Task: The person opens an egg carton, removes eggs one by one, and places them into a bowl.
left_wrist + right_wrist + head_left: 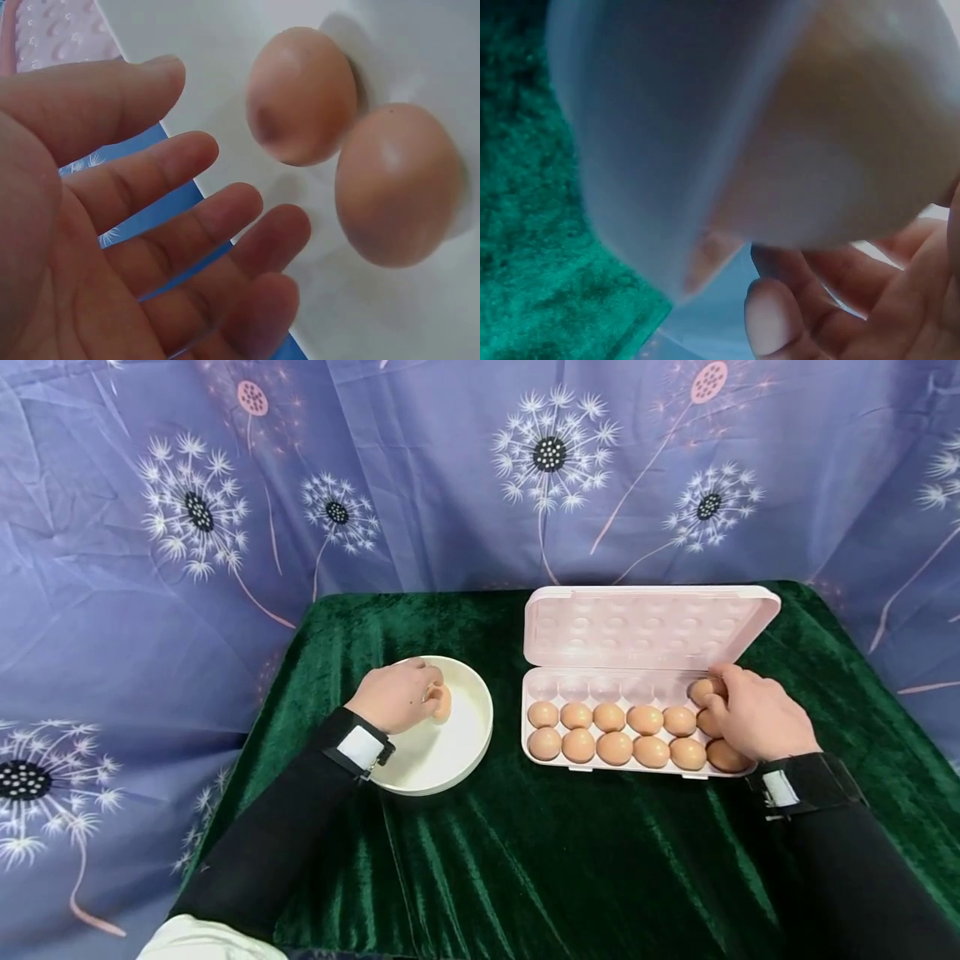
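My left hand (396,696) is over a round white bowl (474,739), its fingers loosely bent and parted. In the left wrist view two brown eggs, a nearer one (399,187) and another (301,96), lie in the bowl just beyond the fingertips. My right hand (768,718) reaches over the right end of a pink egg box (562,685) and pinches a brown egg (702,692) at the back row's right end. An egg and the box's edge loom blurred in the right wrist view, with curled fingers (771,319) behind them.
The egg box's lid (637,639) stands raised at the back. Brown eggs (615,747) fill the front and middle rows; cups to the left in the back row are bare. Green velvet cloth (480,860) covers the table, and a floral curtain (450,485) hangs behind.
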`<state>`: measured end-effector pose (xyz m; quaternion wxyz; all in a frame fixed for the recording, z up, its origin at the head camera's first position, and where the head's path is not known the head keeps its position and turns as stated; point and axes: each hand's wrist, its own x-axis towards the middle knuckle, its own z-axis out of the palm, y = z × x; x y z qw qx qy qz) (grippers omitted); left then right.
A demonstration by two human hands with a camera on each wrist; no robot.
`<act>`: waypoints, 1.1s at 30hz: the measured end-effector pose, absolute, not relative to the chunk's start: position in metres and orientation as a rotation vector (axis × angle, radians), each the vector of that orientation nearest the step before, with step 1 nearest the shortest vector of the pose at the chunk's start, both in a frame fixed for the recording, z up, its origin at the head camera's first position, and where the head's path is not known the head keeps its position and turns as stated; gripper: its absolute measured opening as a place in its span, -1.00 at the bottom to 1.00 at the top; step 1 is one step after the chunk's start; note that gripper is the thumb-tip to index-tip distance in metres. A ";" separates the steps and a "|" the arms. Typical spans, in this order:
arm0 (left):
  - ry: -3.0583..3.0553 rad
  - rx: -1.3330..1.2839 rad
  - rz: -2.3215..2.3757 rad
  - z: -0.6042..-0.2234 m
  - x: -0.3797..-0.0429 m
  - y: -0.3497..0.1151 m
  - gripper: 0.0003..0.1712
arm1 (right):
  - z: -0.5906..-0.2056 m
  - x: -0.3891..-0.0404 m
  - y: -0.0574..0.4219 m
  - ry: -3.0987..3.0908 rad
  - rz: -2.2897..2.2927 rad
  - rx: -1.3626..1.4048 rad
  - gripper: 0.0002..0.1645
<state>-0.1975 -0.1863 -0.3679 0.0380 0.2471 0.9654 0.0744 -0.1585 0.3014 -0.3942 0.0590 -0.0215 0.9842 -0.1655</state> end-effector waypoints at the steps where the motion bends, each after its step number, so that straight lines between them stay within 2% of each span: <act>1: 2.960 0.759 0.230 -0.368 -0.198 -0.186 -0.85 | -0.394 -0.158 0.302 2.994 -0.499 -0.058 -0.40; 6: 2.957 0.784 0.231 -0.368 -0.199 -0.186 -0.84 | -0.390 -0.153 0.300 3.081 -0.536 -0.069 -0.32; 15: 2.927 0.873 0.230 -0.373 -0.204 -0.181 -0.72 | -0.386 -0.148 0.280 3.116 -0.625 -0.216 -0.40; 20: 2.915 1.047 0.123 -0.383 -0.207 -0.177 -0.87 | -0.384 -0.149 0.270 3.125 -0.636 -0.300 -0.44; 25: 2.886 0.979 0.103 -0.386 -0.205 -0.171 -0.83 | -0.384 -0.146 0.265 3.112 -0.661 -0.316 -0.44; 29: 2.880 0.917 0.066 -0.388 -0.204 -0.167 -0.92 | -0.384 -0.145 0.265 3.104 -0.682 -0.324 -0.43; 33: 2.872 0.884 0.051 -0.386 -0.202 -0.166 -0.92 | -0.381 -0.143 0.266 3.098 -0.703 -0.320 -0.44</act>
